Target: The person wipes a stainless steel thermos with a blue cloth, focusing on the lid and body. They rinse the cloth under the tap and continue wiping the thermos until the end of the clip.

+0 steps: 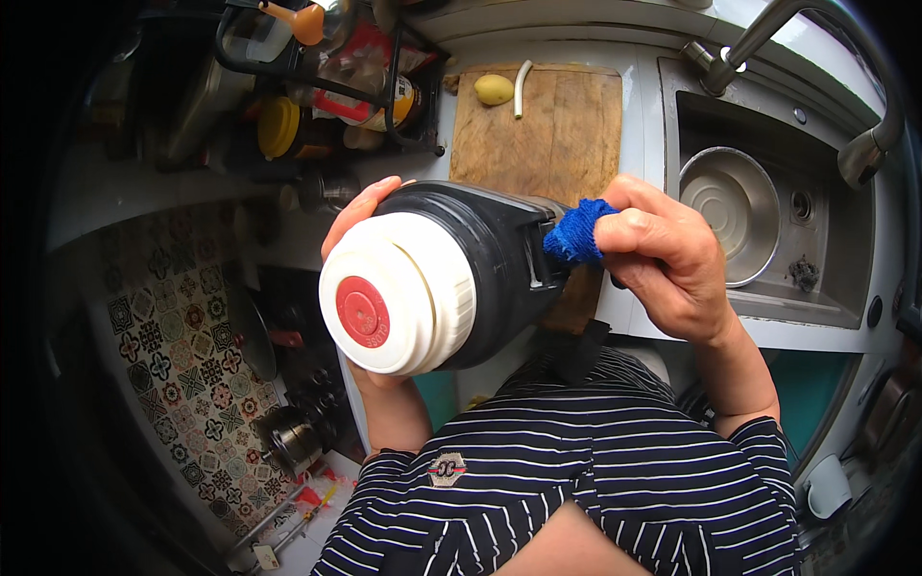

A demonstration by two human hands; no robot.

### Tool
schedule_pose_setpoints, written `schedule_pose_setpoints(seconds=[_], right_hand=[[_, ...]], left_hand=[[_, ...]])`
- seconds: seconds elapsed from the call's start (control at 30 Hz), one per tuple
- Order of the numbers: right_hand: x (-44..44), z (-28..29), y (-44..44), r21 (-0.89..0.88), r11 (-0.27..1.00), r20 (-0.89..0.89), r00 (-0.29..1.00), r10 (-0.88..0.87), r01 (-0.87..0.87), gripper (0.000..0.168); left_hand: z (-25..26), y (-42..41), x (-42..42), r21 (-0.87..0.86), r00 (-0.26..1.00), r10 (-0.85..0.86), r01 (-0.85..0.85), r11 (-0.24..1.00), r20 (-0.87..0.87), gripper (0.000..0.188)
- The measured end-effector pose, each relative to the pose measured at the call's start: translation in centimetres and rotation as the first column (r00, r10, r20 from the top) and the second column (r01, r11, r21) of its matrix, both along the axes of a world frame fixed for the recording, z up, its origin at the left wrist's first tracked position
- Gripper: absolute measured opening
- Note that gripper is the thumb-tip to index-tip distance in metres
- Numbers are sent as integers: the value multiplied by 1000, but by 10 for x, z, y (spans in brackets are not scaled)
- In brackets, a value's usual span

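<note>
A black vacuum flask (497, 266) with a white stopper (450, 288) is held up before my chest, tilted so that its top faces me. The stopper has a red button (362, 312) in its centre. My left hand (364, 209) grips the flask around its far left side; part of this hand is hidden behind the flask. My right hand (659, 252) pinches a bunched blue cloth (580, 232) against the black fitting on the flask's right side.
A wooden cutting board (536, 144) behind the flask bears a potato (494, 90) and a short white tube-like piece (520, 90). At right, a steel basin (727, 209) and a dark scourer (803, 273) lie in the sink (839, 288) under a faucet (861, 155). A black rack (392, 93) with jars stands at left.
</note>
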State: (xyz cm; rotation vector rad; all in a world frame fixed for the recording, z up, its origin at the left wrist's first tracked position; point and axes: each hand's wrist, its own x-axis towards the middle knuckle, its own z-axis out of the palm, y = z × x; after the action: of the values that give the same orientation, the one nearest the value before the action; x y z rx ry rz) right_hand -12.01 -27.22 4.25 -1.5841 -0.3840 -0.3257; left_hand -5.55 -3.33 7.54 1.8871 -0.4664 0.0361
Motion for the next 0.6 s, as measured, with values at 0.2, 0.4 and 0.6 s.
schedule_pose_setpoints(seconds=[0.2,0.4,0.6], right_hand=[[-17,-29,19,540,835,-286,910,301,-107,24],[-2,-13,-3,855,518,-436,514,738,-19,40],[15,12,-4,855,510,-459,320,829,-97,28]], left_hand=[[-4,-7,2,-191,999,-27,22,981,-24,41],[-15,-7,9,-238,991,-119,128,963,52,74],[3,2,-14,-180,998,63,-65,982,-16,42]])
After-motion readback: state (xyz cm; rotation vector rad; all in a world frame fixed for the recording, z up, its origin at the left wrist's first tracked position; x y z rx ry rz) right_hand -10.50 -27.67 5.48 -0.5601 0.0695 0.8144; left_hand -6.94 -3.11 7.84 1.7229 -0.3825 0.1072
